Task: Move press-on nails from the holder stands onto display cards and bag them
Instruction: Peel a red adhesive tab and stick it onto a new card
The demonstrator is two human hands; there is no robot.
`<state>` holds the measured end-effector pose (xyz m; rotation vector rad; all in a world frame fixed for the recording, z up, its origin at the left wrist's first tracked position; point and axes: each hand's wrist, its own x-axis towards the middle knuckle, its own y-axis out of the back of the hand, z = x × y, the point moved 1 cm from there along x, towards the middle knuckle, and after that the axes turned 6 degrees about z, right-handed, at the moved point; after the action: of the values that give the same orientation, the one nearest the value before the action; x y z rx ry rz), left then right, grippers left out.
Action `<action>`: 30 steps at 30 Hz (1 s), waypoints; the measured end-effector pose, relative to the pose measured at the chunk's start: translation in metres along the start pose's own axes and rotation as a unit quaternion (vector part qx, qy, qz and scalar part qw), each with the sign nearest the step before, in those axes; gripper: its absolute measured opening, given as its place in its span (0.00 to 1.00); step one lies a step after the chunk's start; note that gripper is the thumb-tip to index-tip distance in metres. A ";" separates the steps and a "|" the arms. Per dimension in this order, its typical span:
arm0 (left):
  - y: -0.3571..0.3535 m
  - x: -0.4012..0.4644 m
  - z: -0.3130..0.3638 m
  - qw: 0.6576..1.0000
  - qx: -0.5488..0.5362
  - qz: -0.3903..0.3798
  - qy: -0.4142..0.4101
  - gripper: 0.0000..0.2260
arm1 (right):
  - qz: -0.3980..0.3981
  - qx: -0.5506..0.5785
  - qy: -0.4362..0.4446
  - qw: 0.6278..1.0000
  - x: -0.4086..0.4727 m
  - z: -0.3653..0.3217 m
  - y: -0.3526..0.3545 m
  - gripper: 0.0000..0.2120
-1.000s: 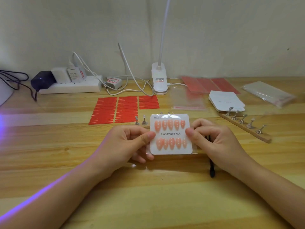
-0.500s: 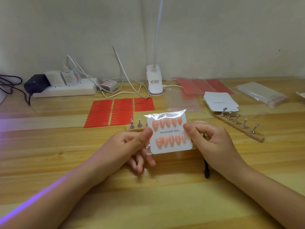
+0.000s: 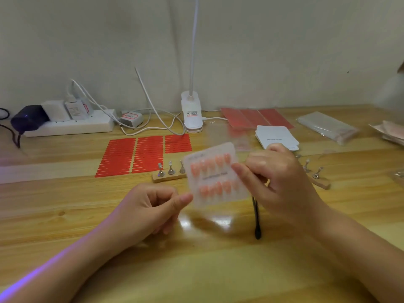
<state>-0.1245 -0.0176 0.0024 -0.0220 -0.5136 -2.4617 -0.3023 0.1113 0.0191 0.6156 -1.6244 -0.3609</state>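
A white display card (image 3: 215, 178) carries two rows of peach-pink press-on nails and sits inside a clear bag. It is tilted, blurred and lifted off the table. My right hand (image 3: 282, 184) pinches its right edge. My left hand (image 3: 148, 211) lies loosely curled just beside the card's lower left corner, with the thumb tip at the bag's edge and no grip visible. One wooden holder stand (image 3: 168, 174) with bare metal posts lies behind the card, and another holder stand (image 3: 317, 176) is partly hidden behind my right hand.
A black tool (image 3: 256, 221) lies under the card. Red adhesive strips (image 3: 140, 155), a stack of blank cards (image 3: 276, 137), clear bags (image 3: 325, 125) and red sheets (image 3: 255, 118) lie behind. A clip lamp (image 3: 192, 114) and power strip (image 3: 70, 125) stand by the wall. Bagged sets (image 3: 391, 132) lie far right.
The bagged card has risen and moved right in my right hand, tilting as it goes. My left hand's pinch on the left edge has come loose. The view has swung right.
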 end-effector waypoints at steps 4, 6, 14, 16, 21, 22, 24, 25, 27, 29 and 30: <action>0.001 0.000 -0.001 1.000 -0.015 0.012 0.011 0.17 | 0.047 0.022 -0.096 0.994 0.012 0.016 0.023 0.21; 0.000 0.000 -0.001 1.000 -0.017 0.010 0.013 0.18 | 0.098 0.039 -0.195 0.975 0.017 0.029 0.038 0.23; -0.003 0.002 0.000 0.998 -0.050 0.018 0.032 0.17 | 0.237 0.024 -0.512 0.825 0.020 0.124 0.096 0.20; -0.002 0.002 0.000 0.998 -0.052 0.022 0.037 0.17 | 0.224 0.000 -0.542 0.810 0.015 0.144 0.103 0.20; -0.002 0.003 -0.001 0.998 -0.051 0.023 0.037 0.17 | 0.164 -0.040 -0.601 0.781 0.002 0.179 0.108 0.20; -0.002 0.003 -0.002 0.998 -0.051 0.023 0.037 0.17 | 0.157 -0.037 -0.607 0.778 0.001 0.183 0.107 0.20; -0.001 0.004 -0.003 0.998 -0.053 0.025 0.037 0.17 | 0.163 -0.021 -0.628 0.761 0.000 0.188 0.108 0.19; -0.001 0.004 -0.005 0.997 -0.055 0.025 0.037 0.18 | 0.182 0.000 -0.643 0.744 0.000 0.190 0.109 0.18; 0.000 0.005 -0.008 0.997 -0.059 0.027 0.036 0.17 | 0.240 0.067 -0.674 0.695 -0.001 0.197 0.116 0.16; 0.001 0.006 -0.011 0.997 -0.066 0.030 0.036 0.18 | 0.294 0.141 -0.698 0.638 -0.003 0.202 0.124 0.14; 0.002 0.007 -0.013 0.997 -0.068 0.032 0.035 0.21 | 0.315 0.173 -0.702 0.615 -0.006 0.202 0.127 0.13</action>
<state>-0.1275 -0.0274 -0.0083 -0.0073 -0.3107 -2.4202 -0.5238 0.1937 0.0555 -0.2008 -3.3476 0.1213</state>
